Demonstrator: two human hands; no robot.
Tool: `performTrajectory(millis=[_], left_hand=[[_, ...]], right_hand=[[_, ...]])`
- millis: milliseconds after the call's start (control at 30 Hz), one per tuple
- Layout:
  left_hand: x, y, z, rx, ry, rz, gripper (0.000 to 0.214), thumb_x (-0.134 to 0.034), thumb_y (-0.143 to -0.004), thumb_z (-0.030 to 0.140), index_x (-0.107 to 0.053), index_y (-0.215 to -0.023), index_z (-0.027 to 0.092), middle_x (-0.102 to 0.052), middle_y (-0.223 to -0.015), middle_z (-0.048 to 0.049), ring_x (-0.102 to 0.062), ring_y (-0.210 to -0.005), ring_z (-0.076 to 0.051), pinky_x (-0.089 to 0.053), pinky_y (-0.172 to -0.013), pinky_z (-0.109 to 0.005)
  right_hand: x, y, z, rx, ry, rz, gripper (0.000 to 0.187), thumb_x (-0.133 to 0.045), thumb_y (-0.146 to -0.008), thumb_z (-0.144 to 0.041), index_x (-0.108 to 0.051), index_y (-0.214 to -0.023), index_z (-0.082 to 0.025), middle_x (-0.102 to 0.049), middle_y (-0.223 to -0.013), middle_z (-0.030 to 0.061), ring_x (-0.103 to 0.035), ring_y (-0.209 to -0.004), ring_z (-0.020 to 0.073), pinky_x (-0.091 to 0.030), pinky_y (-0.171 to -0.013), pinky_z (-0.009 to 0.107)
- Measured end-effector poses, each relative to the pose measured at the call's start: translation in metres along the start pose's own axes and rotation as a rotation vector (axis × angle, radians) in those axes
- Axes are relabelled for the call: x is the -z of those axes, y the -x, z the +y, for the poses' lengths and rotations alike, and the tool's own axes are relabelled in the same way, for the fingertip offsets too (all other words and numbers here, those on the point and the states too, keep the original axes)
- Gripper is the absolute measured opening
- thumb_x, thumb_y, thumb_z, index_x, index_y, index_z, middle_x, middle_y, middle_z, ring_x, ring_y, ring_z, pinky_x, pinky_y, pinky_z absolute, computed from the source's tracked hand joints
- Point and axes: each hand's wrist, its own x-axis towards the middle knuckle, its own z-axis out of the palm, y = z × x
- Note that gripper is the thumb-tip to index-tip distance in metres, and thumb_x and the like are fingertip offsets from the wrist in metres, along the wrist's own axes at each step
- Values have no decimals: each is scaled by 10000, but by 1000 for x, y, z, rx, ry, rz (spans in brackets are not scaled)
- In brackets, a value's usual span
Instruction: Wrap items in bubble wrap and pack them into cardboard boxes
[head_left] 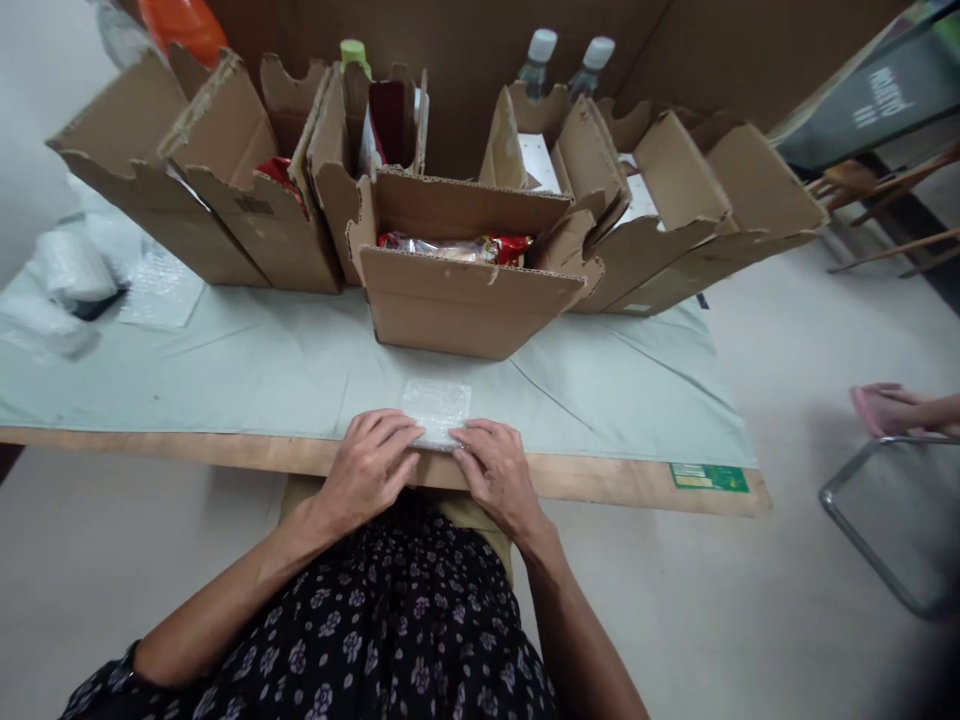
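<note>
A small piece of bubble wrap point(437, 402) lies on the pale green cloth at the table's front edge. Its near edge looks thicker, as if folded or rolled, but whether anything is inside I cannot tell. My left hand point(377, 455) grips this edge at the left end, thumb below and fingers curled on top. At the right end, my right hand point(495, 462) pinches the same edge between thumb and fingers. Just beyond stands an open cardboard box point(465, 305) with red and clear plastic packets point(457, 247) in it.
Several open cardboard boxes point(247, 225) stand in a row behind; two white-capped bottles point(538, 62) rise at the back. More bubble wrap point(161, 285) lies at the left. The table's wooden edge point(585, 485) runs in front of me. A person's foot point(889, 408) and a metal-framed chair point(862, 530) are at the right.
</note>
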Motion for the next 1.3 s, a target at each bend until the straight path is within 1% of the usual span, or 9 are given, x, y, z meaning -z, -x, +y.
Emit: performTrajectory(millis=[167,367,500,600,700,833,967,1133,1300], left_hand=[[-16,-14,-14,92,-23,-23,201,-538,-987,132,-687,-1115,173,-750,-1011,-76,-648,-934,-250,-533,-847,-426],[-18,-22,-19,231,-32,96,245,-570,-984,227,-701,-1185,176,-686,-1102,-116,-639,-1032,-261,-544,-938,-446],[-3,-5,-8,427,221,199,304,-607,-969,315,-670,-1232,177,-683,-1095,-102,-671,-975,-220,-587,-873,-391],[2,7,-1,667,550,146,410,-652,-925,333,-621,-1300,167,-708,-1113,-102,-706,-919,-188,-618,-814,-342],[-1,8,4,758,810,82,644,-711,-863,334,-507,-1447,153,-702,-1232,-137,-714,-1074,-230,-617,-920,-380],[0,-3,8,705,906,40,683,-666,-897,327,-438,-1523,178,-714,-1160,-94,-707,-1029,-210,-601,-933,-358],[4,-11,14,594,919,11,669,-678,-884,288,-457,-1510,206,-717,-1099,-64,-700,-960,-190,-594,-903,-326],[4,-16,16,472,828,-25,577,-634,-919,270,-501,-1480,247,-717,-1013,-45,-695,-851,-173,-601,-794,-294],[37,-60,7,36,359,222,709,-668,-920,320,-386,-1569,287,-610,-1421,-128,-590,-1323,-306,-509,-1111,-496]], right_hand=[[4,0,-3,8,100,77,267,-574,-1011,-263,-685,-1252,-235,-728,-1258,93,-613,-1212,270,-476,-1005,445],[-10,-13,5,24,247,1,322,-606,-975,-186,-686,-1283,-228,-615,-1482,122,-501,-1409,332,-449,-1057,512],[-16,-23,13,-63,97,47,244,-566,-1009,-223,-743,-1175,-241,-753,-1238,80,-587,-1309,296,-470,-1040,492],[-14,-21,7,-125,-30,83,244,-544,-1028,-264,-752,-1154,-259,-776,-1168,59,-620,-1257,277,-473,-1047,492],[-7,-14,-5,-123,-122,49,235,-549,-1031,-292,-753,-1145,-271,-786,-1136,52,-632,-1249,278,-470,-1064,504],[8,-4,-13,-146,-269,-30,230,-596,-1009,-342,-739,-1176,-271,-768,-1213,62,-635,-1269,277,-475,-1099,517],[19,1,-6,-300,-570,-47,548,-679,-949,-459,-582,-1442,-240,-652,-1442,132,-645,-1289,277,-541,-1065,461],[33,-8,-3,-350,-766,-144,299,-667,-954,-457,-745,-1103,-210,-790,-984,66,-747,-892,215,-614,-813,330],[96,-37,3,-260,-588,27,187,-693,-943,-396,-784,-981,-236,-790,-889,48,-741,-765,203,-608,-677,292]])
